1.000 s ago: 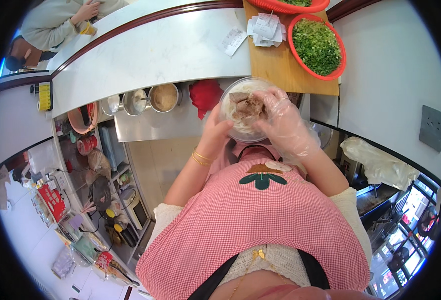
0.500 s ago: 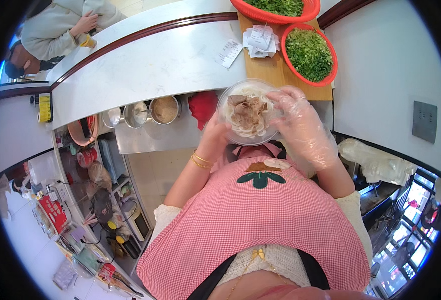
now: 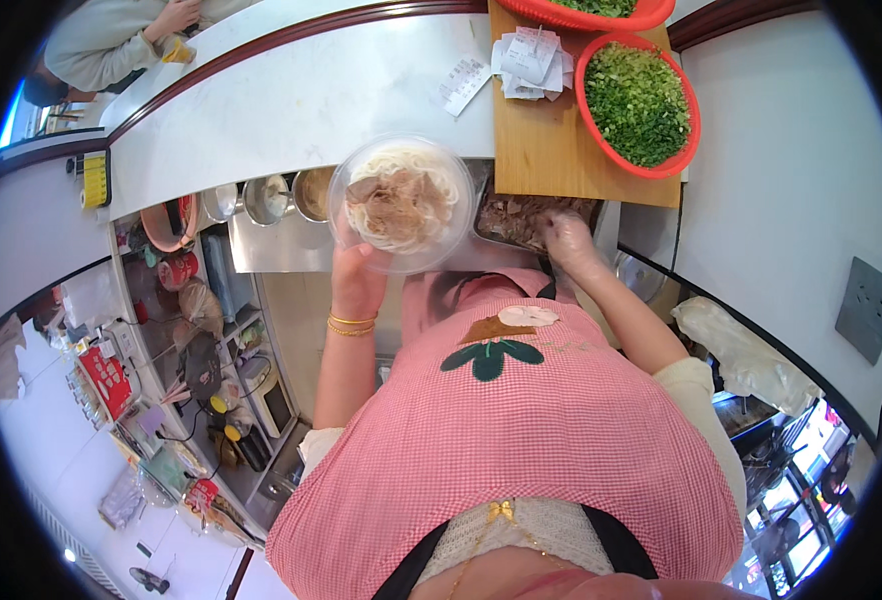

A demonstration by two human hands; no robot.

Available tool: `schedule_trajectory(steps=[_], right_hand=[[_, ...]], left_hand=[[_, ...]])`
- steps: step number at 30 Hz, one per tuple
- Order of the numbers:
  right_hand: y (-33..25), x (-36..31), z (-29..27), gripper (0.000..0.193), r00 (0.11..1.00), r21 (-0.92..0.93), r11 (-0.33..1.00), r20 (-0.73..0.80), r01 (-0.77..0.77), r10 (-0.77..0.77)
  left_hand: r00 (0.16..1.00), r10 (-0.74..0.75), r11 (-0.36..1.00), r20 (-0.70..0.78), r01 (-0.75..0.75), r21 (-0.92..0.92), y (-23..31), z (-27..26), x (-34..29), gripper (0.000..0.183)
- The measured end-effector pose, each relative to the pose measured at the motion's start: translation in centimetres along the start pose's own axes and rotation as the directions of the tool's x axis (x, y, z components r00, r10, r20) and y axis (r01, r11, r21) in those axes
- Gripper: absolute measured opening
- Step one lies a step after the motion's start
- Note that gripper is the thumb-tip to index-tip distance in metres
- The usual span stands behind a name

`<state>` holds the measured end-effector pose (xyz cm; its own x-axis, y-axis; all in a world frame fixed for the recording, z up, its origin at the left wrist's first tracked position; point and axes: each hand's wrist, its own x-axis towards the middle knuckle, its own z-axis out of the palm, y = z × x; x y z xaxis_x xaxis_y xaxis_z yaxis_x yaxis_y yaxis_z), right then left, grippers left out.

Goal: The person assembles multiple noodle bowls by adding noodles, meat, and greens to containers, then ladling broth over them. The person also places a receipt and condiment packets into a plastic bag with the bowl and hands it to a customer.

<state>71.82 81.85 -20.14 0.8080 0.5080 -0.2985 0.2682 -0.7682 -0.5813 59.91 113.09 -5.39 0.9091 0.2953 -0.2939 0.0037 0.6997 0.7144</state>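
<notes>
While left hand (image 3: 359,280) grips bowl (image 3: 411,262), right hand (image 3: 569,243) curled, touching meat (image 3: 509,218)

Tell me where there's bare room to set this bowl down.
The white counter is bare left of the loose receipt, up to the dark red trim; the wooden board, below the receipt pile, left of the nearer red basket. The board's far end is crowded.

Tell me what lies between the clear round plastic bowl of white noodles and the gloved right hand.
In the head view, the left part of a rectangular tray, holding pieces of brown meat, shows between them.
</notes>
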Motion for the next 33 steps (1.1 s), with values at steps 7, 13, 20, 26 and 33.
schedule_trajectory(steps=[7,13,20,26,33], right_hand=[[-1.5,4.1,4.8,0.027,0.99,-0.17,0.985,0.138,-0.008,0.032],[0.1,3.1,4.5,0.017,0.985,0.196,0.976,-0.164,0.089,-0.057],[0.1,1.5,3.9,0.015,0.86,0.87,0.382,0.085,-0.31,0.503],[-4.3,-0.3,2.2,0.01,0.777,0.947,0.247,0.005,-0.206,0.63],[-17.6,-2.4,-5.8,0.011,0.826,0.84,0.54,-0.337,0.047,0.453]], left_hand=[[0.992,-0.013,1.0,-0.129,0.012,-0.012,-0.3,0.6,-2.3,0.085],[0.998,-0.006,0.999,-0.061,0.009,0.051,-0.1,0.5,-2.0,0.087],[0.989,-0.124,0.992,0.075,0.125,-0.004,1.6,-1.7,1.1,0.081],[0.96,-0.251,0.967,0.128,0.244,0.07,2.8,-4.5,4.7,0.079],[0.937,-0.331,0.904,0.107,0.283,0.32,1.8,-5.1,8.3,0.087]])
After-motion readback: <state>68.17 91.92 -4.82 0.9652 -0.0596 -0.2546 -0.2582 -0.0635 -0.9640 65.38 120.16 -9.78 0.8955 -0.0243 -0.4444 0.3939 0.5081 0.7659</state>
